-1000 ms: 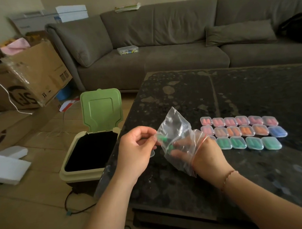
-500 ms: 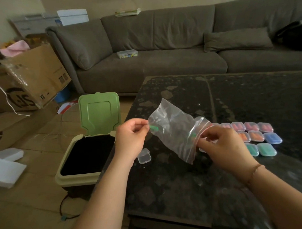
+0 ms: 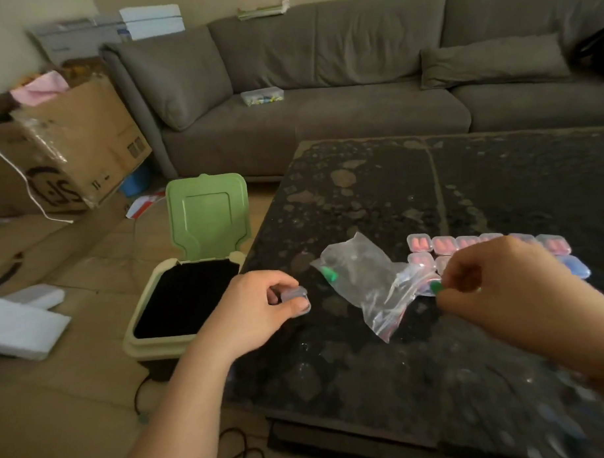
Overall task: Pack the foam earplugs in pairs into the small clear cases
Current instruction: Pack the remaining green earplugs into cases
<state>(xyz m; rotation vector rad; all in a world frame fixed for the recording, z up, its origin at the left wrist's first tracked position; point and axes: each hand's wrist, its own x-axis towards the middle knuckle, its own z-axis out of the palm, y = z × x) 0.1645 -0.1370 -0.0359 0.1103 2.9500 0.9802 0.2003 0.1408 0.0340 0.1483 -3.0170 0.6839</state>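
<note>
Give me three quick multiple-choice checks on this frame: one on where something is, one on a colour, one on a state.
1. Where does the plastic bag lie?
A. in the bin
B. on the dark table
C. on the sofa

2. What colour is the earplug pinched by the right hand?
A. green
B. orange
C. blue

3. How does the bin lid stand?
A. shut
B. taken off
C. raised open

Key: 1 B, the bag rests on the table between the hands. 2 A, a green tip shows at the fingertips. 3 C, the lid stands upright behind the dark bin opening. Meanwhile the left hand holds a small clear case.
</note>
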